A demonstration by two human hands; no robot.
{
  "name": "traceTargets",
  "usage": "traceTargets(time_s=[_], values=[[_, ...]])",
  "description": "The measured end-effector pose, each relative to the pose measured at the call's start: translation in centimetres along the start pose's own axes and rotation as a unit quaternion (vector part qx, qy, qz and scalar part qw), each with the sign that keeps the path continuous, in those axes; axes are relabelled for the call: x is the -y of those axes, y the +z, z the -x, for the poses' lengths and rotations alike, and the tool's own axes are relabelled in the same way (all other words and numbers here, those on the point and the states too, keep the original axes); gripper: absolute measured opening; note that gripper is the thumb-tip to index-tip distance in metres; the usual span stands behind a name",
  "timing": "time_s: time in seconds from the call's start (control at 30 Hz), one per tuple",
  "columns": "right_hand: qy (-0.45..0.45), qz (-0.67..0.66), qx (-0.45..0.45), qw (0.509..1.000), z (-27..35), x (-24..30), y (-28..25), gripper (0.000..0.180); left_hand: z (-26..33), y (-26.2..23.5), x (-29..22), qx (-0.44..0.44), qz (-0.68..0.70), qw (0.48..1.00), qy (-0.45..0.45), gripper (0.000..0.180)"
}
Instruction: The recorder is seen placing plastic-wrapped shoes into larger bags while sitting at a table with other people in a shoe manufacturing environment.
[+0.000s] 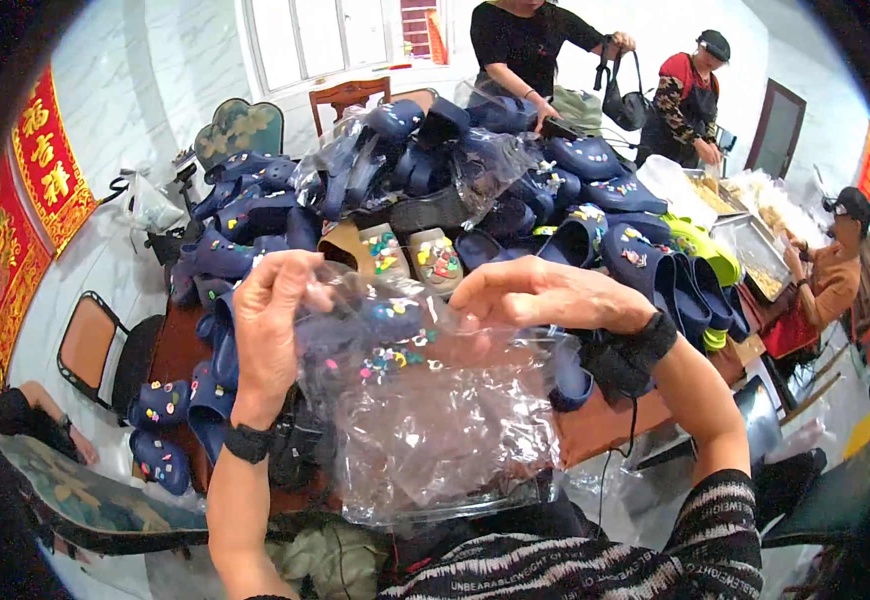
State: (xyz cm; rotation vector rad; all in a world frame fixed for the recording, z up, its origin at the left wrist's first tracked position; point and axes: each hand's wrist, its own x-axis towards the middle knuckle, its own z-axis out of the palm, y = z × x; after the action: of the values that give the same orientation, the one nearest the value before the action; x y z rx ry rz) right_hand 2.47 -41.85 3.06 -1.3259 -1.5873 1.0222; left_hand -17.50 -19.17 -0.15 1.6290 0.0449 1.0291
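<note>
Pale marbled walls (140, 60) all round, seen through my head cam from way over here, with red banners (50, 170) on the left carrying big gold characters (not copying them out, but they're easily the boldest writing in view). Another orange-red strip (869, 160) hangs at far right, too small for me to make out. The wearer's striped top (595, 565), black and white, has pale block lettering across it too. Can't spot any label on the clear plastic bag (445, 430), just loads of glare.

That bag is front and centre, hanging between the two hands near the close side of the brown table (610, 430). Left hand (275, 315) has a narrow pinch on its upper left edge, thumb against fingers. Right hand (545, 295) is half-curled, fingertips bent down at the bag's upper right; I honestly can't tell if they're gripping the plastic or only touching it. Both wrists wear black bands.

Just beyond is a big heap of navy clogs (585, 160), lots dotted with little coloured charms, some wrapped in see-through plastic. Two pale pieces (435, 258) covered in charms sit right past the bag, and lime-green clogs (700, 250) are off to the right.

Across the table, a person in black (520, 50) holds up a black strappy bag (627, 105). Two capped co-workers are by metal trays (755, 270) on the right.
</note>
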Motion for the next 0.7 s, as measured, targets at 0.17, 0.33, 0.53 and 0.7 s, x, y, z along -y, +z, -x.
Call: traceTargets(time_s=[0.17, 0.33, 0.53, 0.7], values=[[0.014, 0.116, -0.011, 0.993, 2.9, -0.2, -0.5, 0.084, 0.3, -0.6, 0.1, -0.067, -0.04, 0.996, 0.032, 0.025], [0.037, 0.141, -0.108, 0.983, 3.5, -1.5, 0.7, 0.052, 0.5, -0.6, -0.7, -0.107, -0.058, 0.99, 0.065, 0.026], [-0.003, 0.128, -0.211, 0.969, 3.7, -2.6, 1.2, 0.037, 0.9, -1.4, -0.4, -0.148, -0.057, 0.983, 0.09, 0.029], [-0.06, 0.181, -0.28, 0.941, 3.2, -2.7, 0.9, 0.034, 1.7, -3.1, 0.1, -0.193, -0.117, 0.974, -0.019, 0.027]])
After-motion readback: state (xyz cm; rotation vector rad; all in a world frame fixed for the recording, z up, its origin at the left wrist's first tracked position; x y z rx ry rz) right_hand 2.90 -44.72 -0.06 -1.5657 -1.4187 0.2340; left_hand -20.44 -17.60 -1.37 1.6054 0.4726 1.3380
